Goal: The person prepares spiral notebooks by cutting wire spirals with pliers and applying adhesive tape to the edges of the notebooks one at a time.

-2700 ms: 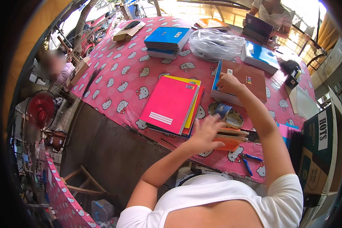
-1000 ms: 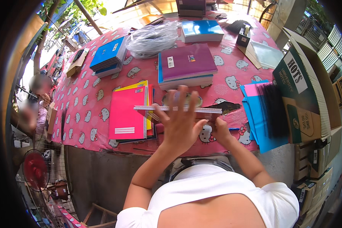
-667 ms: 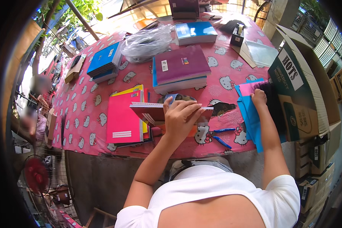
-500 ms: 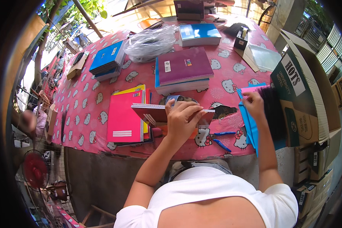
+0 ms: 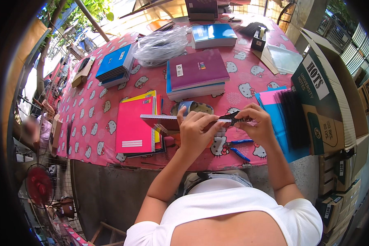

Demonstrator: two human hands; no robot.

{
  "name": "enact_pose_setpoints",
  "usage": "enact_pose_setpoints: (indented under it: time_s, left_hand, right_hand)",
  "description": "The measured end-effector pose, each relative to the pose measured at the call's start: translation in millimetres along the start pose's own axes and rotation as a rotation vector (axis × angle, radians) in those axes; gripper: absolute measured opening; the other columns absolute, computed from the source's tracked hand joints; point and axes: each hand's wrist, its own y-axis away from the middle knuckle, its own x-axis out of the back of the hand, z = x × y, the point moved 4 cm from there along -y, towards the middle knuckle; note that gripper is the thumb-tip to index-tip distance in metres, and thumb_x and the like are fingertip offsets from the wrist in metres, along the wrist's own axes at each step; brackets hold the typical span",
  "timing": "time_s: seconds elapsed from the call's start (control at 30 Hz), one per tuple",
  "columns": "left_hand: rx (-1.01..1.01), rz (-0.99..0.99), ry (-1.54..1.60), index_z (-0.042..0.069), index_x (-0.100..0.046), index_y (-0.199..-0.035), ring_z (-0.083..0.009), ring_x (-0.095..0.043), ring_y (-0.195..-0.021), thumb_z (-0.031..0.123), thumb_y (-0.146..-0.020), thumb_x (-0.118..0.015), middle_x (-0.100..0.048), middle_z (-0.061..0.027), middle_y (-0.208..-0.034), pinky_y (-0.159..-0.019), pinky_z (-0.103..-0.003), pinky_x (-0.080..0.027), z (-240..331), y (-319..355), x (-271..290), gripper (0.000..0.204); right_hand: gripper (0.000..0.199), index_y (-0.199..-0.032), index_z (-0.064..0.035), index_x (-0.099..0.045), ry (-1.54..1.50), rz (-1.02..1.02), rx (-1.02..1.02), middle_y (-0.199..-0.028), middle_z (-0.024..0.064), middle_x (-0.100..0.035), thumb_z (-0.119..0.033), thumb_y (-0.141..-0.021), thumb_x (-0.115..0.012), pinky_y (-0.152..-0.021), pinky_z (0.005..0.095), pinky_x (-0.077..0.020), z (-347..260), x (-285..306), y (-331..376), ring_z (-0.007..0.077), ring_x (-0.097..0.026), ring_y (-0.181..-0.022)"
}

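Note:
My left hand [image 5: 194, 129] grips a dark red notebook [image 5: 158, 122] tilted up above the table, its row of punched holes along the upper edge. At the notebook's right end, my right hand [image 5: 255, 125] pinches a black spiral coil [image 5: 233, 117] against that edge. How far the coil runs into the holes is hidden by the fingers. More black coils [image 5: 293, 117] lie on blue sheets [image 5: 270, 108] to the right, beside a pink piece. Below my hands lie blue-handled pliers [image 5: 240, 154].
Pink and yellow spiral notebooks [image 5: 131, 127] lie at left. Behind stand a purple-topped notebook stack [image 5: 199, 67], blue notebook stacks [image 5: 214, 35], a clear plastic bundle [image 5: 160, 47] and a tape dispenser [image 5: 259, 41]. An open cardboard box [image 5: 324, 94] borders the right side.
My right hand has moved left from the pile of coils to the notebook's right end, now with a black coil in its fingers. My left hand still holds the notebook in nearly the same place.

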Motion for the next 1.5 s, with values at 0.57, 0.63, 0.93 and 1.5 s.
enact_pose_setpoints:
  time_s: [0.57, 0.63, 0.93, 1.5]
  left_hand:
    - [-0.041, 0.043, -0.076, 0.014, -0.072, -0.086, -0.0176, -0.059, -0.086, 0.021, -0.066, -0.078, -0.066, 0.0014, -0.083, -0.097, -0.042, -0.027, -1.4, 11.2, 3.9, 0.022]
    - [-0.032, 0.030, -0.075, 0.014, -0.072, -0.086, -0.0175, -0.059, -0.086, 0.021, -0.067, -0.078, -0.066, 0.0018, -0.083, -0.098, -0.043, -0.026, -1.9, 13.2, 3.4, 0.021]
    - [0.013, 0.081, -0.027, 0.013, -0.070, -0.090, -0.0165, -0.059, -0.079, 0.023, -0.068, -0.079, -0.067, 0.0015, -0.080, -0.096, -0.044, -0.030, 6.2, 22.8, 9.9, 0.026]
    - [-0.009, 0.126, -0.099, 0.012, -0.065, -0.089, -0.0199, -0.059, -0.086, 0.024, -0.062, -0.082, -0.064, -0.0006, -0.082, -0.094, -0.041, -0.034, 1.8, 23.2, 13.7, 0.034]
  right_hand:
    - [0.018, -0.096, -0.0070, -0.059, 0.359, -0.101, 0.191, -0.082, 0.0101, -0.056, -0.012, -0.081, -0.067, -0.058, 0.0398, -0.0460, -22.3, -16.7, 2.7, 0.0311, -0.059, -0.070]
    - [0.018, -0.095, -0.0068, -0.059, 0.405, -0.076, 0.210, -0.083, 0.0095, -0.056, -0.010, -0.079, -0.068, -0.058, 0.0399, -0.0461, -28.9, -20.3, 2.5, 0.0299, -0.058, -0.070]
    - [0.021, -0.095, -0.0032, -0.062, 0.406, -0.301, 0.237, -0.088, 0.0116, -0.060, -0.008, -0.076, -0.071, -0.061, 0.0358, -0.0477, -27.9, -22.9, -4.9, 0.0296, -0.060, -0.075]
    - [0.040, -0.096, -0.0010, -0.053, 0.764, -0.762, 0.116, -0.088, 0.0187, -0.064, -0.027, -0.072, -0.069, -0.071, 0.0461, -0.0518, 128.9, -166.0, -75.0, 0.0379, -0.065, -0.085]
